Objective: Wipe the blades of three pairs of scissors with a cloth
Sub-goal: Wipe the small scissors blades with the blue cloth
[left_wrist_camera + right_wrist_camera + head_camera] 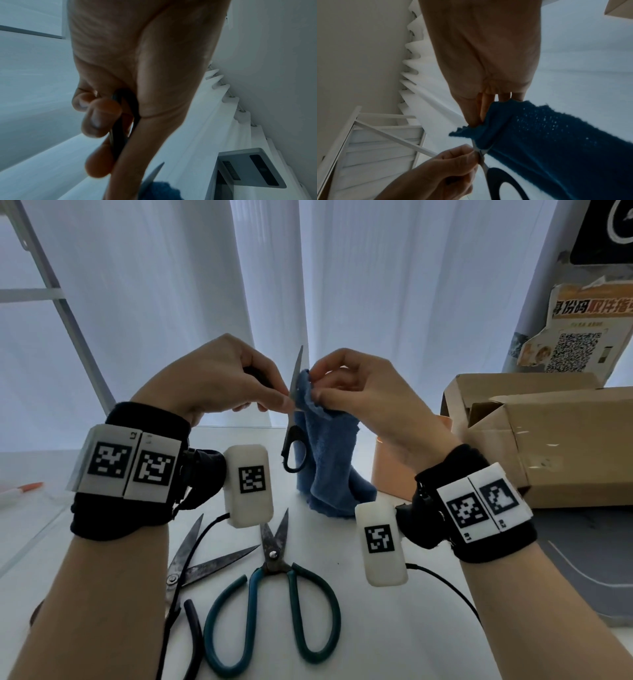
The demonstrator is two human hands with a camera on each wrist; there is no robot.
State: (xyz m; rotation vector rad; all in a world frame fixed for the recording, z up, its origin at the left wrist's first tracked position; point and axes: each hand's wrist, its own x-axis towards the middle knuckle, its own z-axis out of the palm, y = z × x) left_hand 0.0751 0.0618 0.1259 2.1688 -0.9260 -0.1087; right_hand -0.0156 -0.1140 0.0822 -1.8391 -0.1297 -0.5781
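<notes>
My left hand (pixel 270 400) holds a black-handled pair of scissors (pixel 293 446) up in the air by one handle and near the pivot. One blade points upward and the other handle loop hangs down. My right hand (pixel 313 388) pinches a blue cloth (pixel 329 470) around the raised blade (pixel 297 371); the cloth's tail hangs to the table. In the left wrist view my left hand (pixel 106 121) curls round the black handle (pixel 127 108). In the right wrist view my right hand (pixel 478 120) pinches the cloth (pixel 539 135) just above the pivot. Teal-handled scissors (pixel 274 594) and dark-bladed scissors (pixel 195 566) lie open on the white table.
An open cardboard box (pixel 548 440) stands at the right, with an orange container (pixel 388 470) beside the cloth. A red-and-white pen (pixel 20 491) lies at the far left. A grey mat (pixel 582 570) covers the right side. White curtains hang behind.
</notes>
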